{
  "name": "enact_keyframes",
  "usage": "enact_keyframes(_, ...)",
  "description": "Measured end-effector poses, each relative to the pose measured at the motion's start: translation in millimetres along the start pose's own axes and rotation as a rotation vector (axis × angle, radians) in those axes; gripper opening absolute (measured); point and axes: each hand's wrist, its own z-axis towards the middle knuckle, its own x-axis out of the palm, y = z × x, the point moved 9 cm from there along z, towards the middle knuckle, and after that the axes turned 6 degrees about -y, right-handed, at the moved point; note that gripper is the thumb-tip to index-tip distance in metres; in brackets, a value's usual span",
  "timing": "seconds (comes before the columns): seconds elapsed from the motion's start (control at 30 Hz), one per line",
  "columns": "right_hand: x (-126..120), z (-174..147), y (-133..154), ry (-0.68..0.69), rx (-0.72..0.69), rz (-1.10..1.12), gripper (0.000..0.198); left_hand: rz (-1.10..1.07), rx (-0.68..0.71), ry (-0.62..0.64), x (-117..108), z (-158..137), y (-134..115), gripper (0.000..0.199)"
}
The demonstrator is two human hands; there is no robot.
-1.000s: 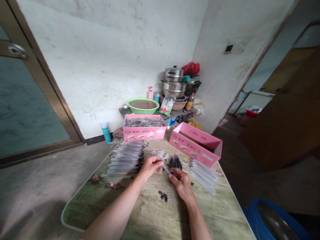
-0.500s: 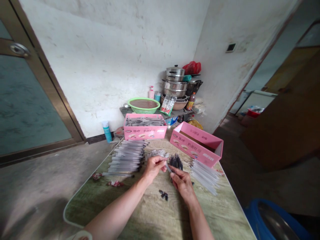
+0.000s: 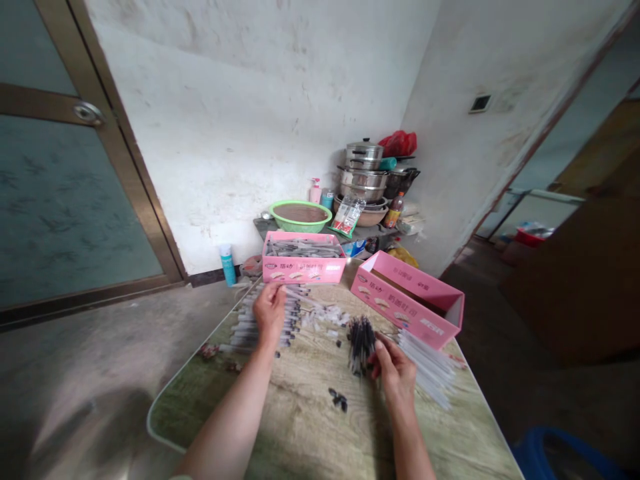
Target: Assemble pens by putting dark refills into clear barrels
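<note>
Over a row of pens (image 3: 243, 328), the left hand (image 3: 270, 313) pinches a pale pen (image 3: 303, 298) slanting rightward. On the worktop (image 3: 295, 417), dark refills (image 3: 361, 341) lie bundled, long axis running away from the person, just left of the nearer right hand (image 3: 397, 370), whose grip I cannot tell.

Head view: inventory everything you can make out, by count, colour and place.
Pink boxes: two, pink, table's far end
Pens: many, whitish with dark ends, table's left
Clear tubes: many, whitish, table's right
Dark refills: many, black, right of centre
White bits: many, white, middle of table
Black caps: several, black, table's near half
Table: one, greenish brown, foreground
Basin: one, green, behind table
Pots: several, silver, stacked behind table
Bag: one, red, beside pots
Spray can: one, blue-white, left of table
Door: one, brown-framed, left
Tub: one, blue, lower right
Left hand: one, bare, over pens, pinching one
Right hand: one, bare, at dark refills
</note>
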Motion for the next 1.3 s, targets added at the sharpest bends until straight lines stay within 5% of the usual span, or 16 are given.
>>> enact_keyframes(0.1, -15.9, 3.2, -0.8, -0.124, -0.004, 0.004, 0.055, 0.376, 0.120, -0.154, -36.4, 29.0, -0.5, 0.024)
enact_keyframes(0.27, -31.8, 8.2, -6.5, -0.205, 0.000, -0.154, 0.055, 0.801, 0.156, -0.170, -49.0, 38.8, 6.6, 0.026)
enact_keyframes(0.37, -61.0, 13.9, 1.7, -0.336, -0.078, -0.499, 0.045, 0.872, 0.156, -0.191, -50.6, 39.1, 12.1, 0.027)
enact_keyframes(0.47, -95.1, 17.7, 5.2, -0.442, 0.014, -0.927, 0.039, 0.869, 0.148, -0.201, -52.8, 41.8, 16.7, 0.027)
enact_keyframes(0.6, -106.9, 20.3, -1.0, -0.285, 0.191, -1.208, 0.029, 0.807, 0.229, -0.242, -52.8, 40.6, 5.7, 0.032)
enact_keyframes(0.73, -92.4, 19.0, -1.5, -0.116, 0.206, -1.291, 0.022, 0.663, 0.376, -0.199, -35.3, 25.9, -15.8, 0.030)
enact_keyframes(0.93, -79.5, 18.3, -2.5, 0.022, 0.177, -1.314, 0.017, 0.371, 0.514, 0.123, 17.0, -21.8, -45.5, 0.026)
enact_keyframes(1.03, -73.3, 18.9, -3.7, 0.077, 0.138, -1.349, 0.017, 0.249, 0.486, 0.393, 48.8, -53.0, -50.5, 0.026)
enact_keyframes(1.17, -68.0, 18.7, -2.5, 0.062, 0.096, -1.419, 0.021, 0.177, 0.465, 0.802, 87.2, -102.2, -45.2, 0.026)
enact_keyframes(1.3, -65.2, 17.5, 2.3, -0.003, 0.054, -1.374, 0.027, 0.251, 0.476, 0.985, 104.9, -133.2, -29.5, 0.022)
